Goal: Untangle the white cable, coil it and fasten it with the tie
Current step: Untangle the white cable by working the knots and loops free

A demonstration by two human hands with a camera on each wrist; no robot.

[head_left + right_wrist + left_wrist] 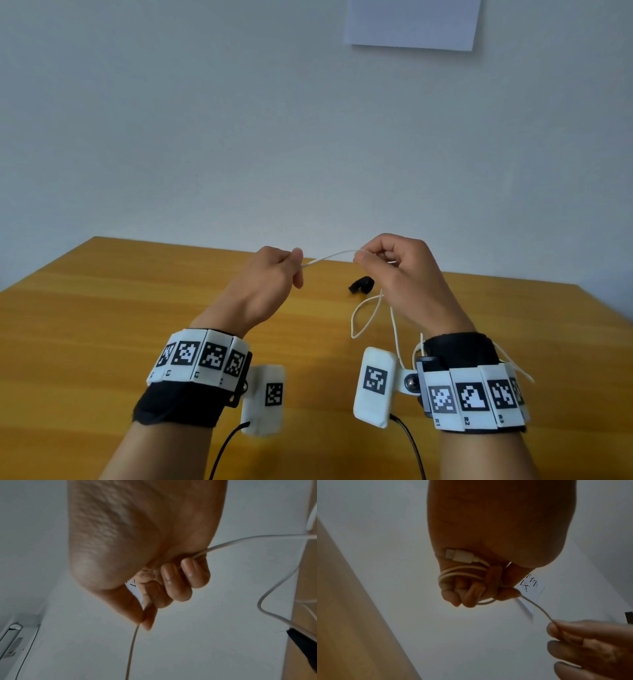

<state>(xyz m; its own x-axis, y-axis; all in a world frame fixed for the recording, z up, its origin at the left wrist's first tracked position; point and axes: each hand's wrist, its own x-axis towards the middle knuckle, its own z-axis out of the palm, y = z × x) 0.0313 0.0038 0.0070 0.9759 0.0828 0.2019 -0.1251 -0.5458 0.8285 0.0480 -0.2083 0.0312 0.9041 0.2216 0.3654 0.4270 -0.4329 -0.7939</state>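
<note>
I see both hands raised above the wooden table, toward its far edge; the left hand is closed in a fist on the white cable, with a few turns of it wound round the curled fingers, the plug lying against the base of the palm, and the thumb pressing the outgoing strand against the forefinger; the wrist view shows this plainly. From there a short span of cable arches across the gap to my right hand, which pinches it between thumb and forefinger; the other fingers of that hand are curled, and the cable passes through them too, leaving at the heel of the palm. Below the right hand the slack hangs down in loose loops toward the table near its far right part, and one strand trails back past the right wrist band; I cannot tell where its free end lies. The black tie rests on the table close to the far edge, between the two hands as the head camera sees it, just beside the hanging loops and apart from both hands; a white sheet of paper is stuck on the wall behind the table.
</note>
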